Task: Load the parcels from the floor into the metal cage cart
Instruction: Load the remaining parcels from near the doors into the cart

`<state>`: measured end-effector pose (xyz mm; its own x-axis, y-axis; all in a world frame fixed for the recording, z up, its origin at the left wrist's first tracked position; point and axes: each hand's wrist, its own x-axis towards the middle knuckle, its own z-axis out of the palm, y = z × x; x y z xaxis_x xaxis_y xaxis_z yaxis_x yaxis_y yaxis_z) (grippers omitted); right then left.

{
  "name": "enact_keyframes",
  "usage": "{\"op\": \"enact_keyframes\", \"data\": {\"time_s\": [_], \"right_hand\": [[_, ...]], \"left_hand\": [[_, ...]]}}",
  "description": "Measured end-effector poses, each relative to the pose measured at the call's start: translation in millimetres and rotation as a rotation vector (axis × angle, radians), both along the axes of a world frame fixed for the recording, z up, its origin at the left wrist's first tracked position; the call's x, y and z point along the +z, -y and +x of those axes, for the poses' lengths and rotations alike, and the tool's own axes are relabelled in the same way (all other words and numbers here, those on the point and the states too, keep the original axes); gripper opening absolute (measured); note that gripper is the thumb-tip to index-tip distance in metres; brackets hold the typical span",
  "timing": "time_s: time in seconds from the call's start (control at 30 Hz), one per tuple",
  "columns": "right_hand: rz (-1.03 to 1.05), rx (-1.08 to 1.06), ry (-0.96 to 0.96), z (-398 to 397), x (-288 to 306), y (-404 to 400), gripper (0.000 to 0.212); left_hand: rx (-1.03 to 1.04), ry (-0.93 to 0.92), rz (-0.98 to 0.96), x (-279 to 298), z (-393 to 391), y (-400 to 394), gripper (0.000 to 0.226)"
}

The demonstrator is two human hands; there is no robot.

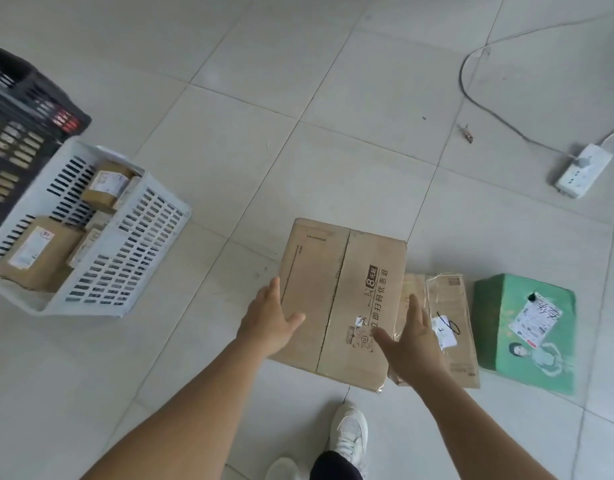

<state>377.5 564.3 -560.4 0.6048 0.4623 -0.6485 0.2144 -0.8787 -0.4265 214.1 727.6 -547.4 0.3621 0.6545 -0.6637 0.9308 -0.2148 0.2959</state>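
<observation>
The big carton (340, 299) bears printed Chinese, "立即扫码优惠退", and a large "8" in a dark badge. The labels on the other parcels are too blurred to read.

A single head-worn wide-angle camera looks steeply down at the tiled floor (333, 98) from standing height. The large cardboard box (336, 292) sits just below the frame's centre, fairly near the lens, and both forearms enter from the bottom edge toward it. A white shoe (348, 433) shows directly below the box. Left of the box, lines bow outward from lens distortion. No second view exists to overlap.
</observation>
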Motion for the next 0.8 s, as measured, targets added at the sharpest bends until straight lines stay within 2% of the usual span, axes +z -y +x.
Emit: {"op": "enact_keyframes", "data": {"time_s": [0.17,0.43,0.67,0.8], "right_hand": [[0.021,0.026,-0.043,2.6,-46.9,-10.0,0.113],[0.051,-0.013,-0.087,2.4,-87.1,-13.9,0.122],[0.061,-0.105,-0.098,-0.8,-92.5,-6.6,0.124],[0.088,-0.214,-0.121,-1.8,-72.7,7.4,0.121]], "left_hand": [[-0.006,-0.024,-0.069,-43.6,7.6,-13.6,0.102],[0.176,0.044,-0.138,-79.2,7.8,-22.0,0.120],[0.237,0.107,-0.099,-70.0,8.8,-13.4,0.118],[0.206,0.143,-0.075,-47.8,10.8,-2.7,0.114]]}}
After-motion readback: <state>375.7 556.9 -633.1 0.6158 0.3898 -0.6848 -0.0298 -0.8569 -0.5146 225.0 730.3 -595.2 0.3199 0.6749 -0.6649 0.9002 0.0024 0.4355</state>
